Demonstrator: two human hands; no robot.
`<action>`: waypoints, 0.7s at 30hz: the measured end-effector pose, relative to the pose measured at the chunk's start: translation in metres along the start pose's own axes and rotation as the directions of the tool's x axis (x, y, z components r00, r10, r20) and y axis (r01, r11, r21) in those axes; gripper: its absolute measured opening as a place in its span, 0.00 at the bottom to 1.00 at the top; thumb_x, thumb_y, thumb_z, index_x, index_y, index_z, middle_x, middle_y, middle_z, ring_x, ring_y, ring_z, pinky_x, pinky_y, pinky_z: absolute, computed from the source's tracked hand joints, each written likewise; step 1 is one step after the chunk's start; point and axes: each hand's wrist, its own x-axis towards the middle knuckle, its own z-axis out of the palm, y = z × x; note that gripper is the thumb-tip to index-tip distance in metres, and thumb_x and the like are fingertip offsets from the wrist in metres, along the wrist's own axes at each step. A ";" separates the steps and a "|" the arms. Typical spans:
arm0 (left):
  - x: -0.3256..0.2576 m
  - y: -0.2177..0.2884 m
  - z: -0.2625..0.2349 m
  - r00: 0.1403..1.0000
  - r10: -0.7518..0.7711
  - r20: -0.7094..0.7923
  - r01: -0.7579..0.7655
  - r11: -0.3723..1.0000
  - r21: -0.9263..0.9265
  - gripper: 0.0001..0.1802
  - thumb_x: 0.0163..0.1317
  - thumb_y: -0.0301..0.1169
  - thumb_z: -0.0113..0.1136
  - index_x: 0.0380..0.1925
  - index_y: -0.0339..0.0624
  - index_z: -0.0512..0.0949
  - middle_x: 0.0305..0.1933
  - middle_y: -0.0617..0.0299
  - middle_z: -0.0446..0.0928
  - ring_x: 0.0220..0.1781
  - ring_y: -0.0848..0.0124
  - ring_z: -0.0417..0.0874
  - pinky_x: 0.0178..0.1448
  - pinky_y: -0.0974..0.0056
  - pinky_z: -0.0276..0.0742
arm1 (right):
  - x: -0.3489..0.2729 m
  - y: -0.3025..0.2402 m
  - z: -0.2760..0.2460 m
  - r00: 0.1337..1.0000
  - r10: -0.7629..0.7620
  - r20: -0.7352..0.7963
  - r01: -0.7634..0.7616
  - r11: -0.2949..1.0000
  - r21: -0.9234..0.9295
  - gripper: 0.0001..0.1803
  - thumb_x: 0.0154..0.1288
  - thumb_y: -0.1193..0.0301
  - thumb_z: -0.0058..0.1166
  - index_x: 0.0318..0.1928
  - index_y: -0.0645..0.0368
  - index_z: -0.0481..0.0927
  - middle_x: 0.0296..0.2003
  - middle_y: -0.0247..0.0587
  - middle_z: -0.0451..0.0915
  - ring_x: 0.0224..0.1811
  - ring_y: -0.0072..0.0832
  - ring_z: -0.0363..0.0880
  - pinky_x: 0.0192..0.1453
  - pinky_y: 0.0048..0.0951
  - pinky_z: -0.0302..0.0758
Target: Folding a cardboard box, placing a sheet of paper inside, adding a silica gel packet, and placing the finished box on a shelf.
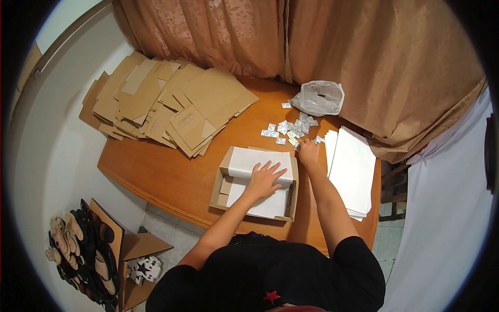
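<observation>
Head view. Open cardboard box point(217, 187), at my clock's centre on the smooth brown table point(156, 171); white paper point(249, 159) inside, left hand point(264, 182) flat on it, fingers spread. Small square silvery packets point(297, 126), one o'clock; right hand point(309, 148) at their near edge, fingers bunched, any hold I cannot tell. Crumpled translucent plastic bag point(318, 99), beyond. White sheets point(354, 169), three o'clock. Flat cardboard pieces point(223, 99), ten o'clock; markings I cannot read.

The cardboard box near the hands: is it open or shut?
Open: the cardboard box shows its inside, with white paper visible beneath the left hand.
</observation>
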 end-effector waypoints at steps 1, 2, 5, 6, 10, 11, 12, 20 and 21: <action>0.001 0.000 0.000 1.000 -0.004 -0.004 0.004 1.000 -0.001 0.32 0.50 0.43 0.60 0.59 0.65 0.65 0.64 0.60 0.62 0.65 0.57 0.60 0.62 0.43 0.52 | 0.000 0.001 0.000 1.000 0.016 0.018 -0.017 0.999 0.047 0.07 0.51 0.66 0.56 0.32 0.47 0.81 0.35 0.34 0.76 0.44 0.32 0.72 0.53 0.45 0.62; 0.001 -0.001 0.000 1.000 -0.008 -0.010 0.008 1.000 -0.003 0.32 0.50 0.43 0.60 0.59 0.65 0.65 0.64 0.60 0.62 0.65 0.57 0.60 0.62 0.43 0.52 | 0.001 0.002 0.000 0.999 0.032 0.037 -0.035 0.995 0.093 0.06 0.51 0.66 0.56 0.31 0.48 0.81 0.35 0.34 0.76 0.44 0.32 0.73 0.54 0.46 0.61; -0.001 -0.001 0.000 1.000 -0.022 -0.018 0.022 1.000 -0.008 0.32 0.50 0.43 0.60 0.58 0.64 0.65 0.64 0.60 0.62 0.65 0.57 0.60 0.62 0.43 0.51 | 0.002 0.006 -0.003 0.997 0.046 0.055 -0.053 0.989 0.140 0.08 0.50 0.66 0.57 0.34 0.48 0.81 0.35 0.33 0.76 0.45 0.31 0.72 0.54 0.45 0.61; -0.001 -0.001 0.000 1.000 -0.019 -0.014 0.019 1.000 -0.010 0.32 0.50 0.43 0.60 0.59 0.64 0.65 0.64 0.60 0.62 0.65 0.57 0.60 0.62 0.43 0.52 | 0.000 0.007 -0.004 0.998 0.045 0.053 -0.052 0.989 0.139 0.08 0.50 0.66 0.57 0.34 0.48 0.81 0.35 0.33 0.76 0.45 0.31 0.72 0.54 0.45 0.61; -0.002 -0.004 0.001 1.000 0.004 -0.004 -0.004 1.000 0.007 0.33 0.50 0.43 0.60 0.59 0.63 0.64 0.64 0.60 0.62 0.65 0.57 0.60 0.62 0.43 0.53 | -0.010 -0.003 -0.013 0.992 0.082 0.095 -0.097 0.982 0.164 0.11 0.48 0.67 0.59 0.36 0.48 0.80 0.37 0.32 0.76 0.46 0.31 0.72 0.54 0.43 0.61; -0.002 -0.004 0.001 1.000 0.005 -0.003 -0.005 1.000 0.009 0.33 0.50 0.43 0.60 0.59 0.63 0.64 0.64 0.60 0.62 0.65 0.57 0.60 0.62 0.43 0.53 | -0.011 -0.005 -0.013 0.985 0.131 0.113 -0.145 0.981 0.129 0.12 0.48 0.68 0.60 0.36 0.48 0.79 0.38 0.31 0.76 0.47 0.31 0.71 0.53 0.42 0.62; -0.002 -0.005 0.001 1.000 0.012 0.001 -0.012 1.000 0.007 0.34 0.50 0.43 0.60 0.60 0.63 0.63 0.64 0.60 0.62 0.65 0.56 0.60 0.62 0.43 0.53 | -0.010 -0.007 -0.012 0.985 0.133 0.113 -0.147 0.980 0.131 0.12 0.48 0.68 0.60 0.36 0.48 0.79 0.38 0.31 0.76 0.47 0.31 0.71 0.53 0.42 0.62; -0.002 -0.009 -0.003 0.997 0.071 0.036 -0.070 0.997 -0.018 0.35 0.50 0.43 0.60 0.61 0.60 0.62 0.64 0.58 0.61 0.66 0.56 0.59 0.62 0.43 0.51 | -0.009 -0.010 -0.013 0.966 0.258 -0.032 -0.242 0.936 0.254 0.07 0.48 0.69 0.59 0.31 0.52 0.80 0.27 0.37 0.80 0.34 0.36 0.77 0.44 0.42 0.68; -0.002 -0.011 -0.003 0.997 0.075 0.007 -0.074 0.994 -0.085 0.33 0.50 0.42 0.60 0.60 0.58 0.64 0.64 0.57 0.61 0.65 0.55 0.60 0.63 0.44 0.52 | -0.008 -0.013 -0.016 0.962 0.273 -0.031 -0.257 0.933 0.251 0.07 0.48 0.69 0.59 0.31 0.52 0.80 0.27 0.37 0.80 0.34 0.36 0.77 0.44 0.42 0.68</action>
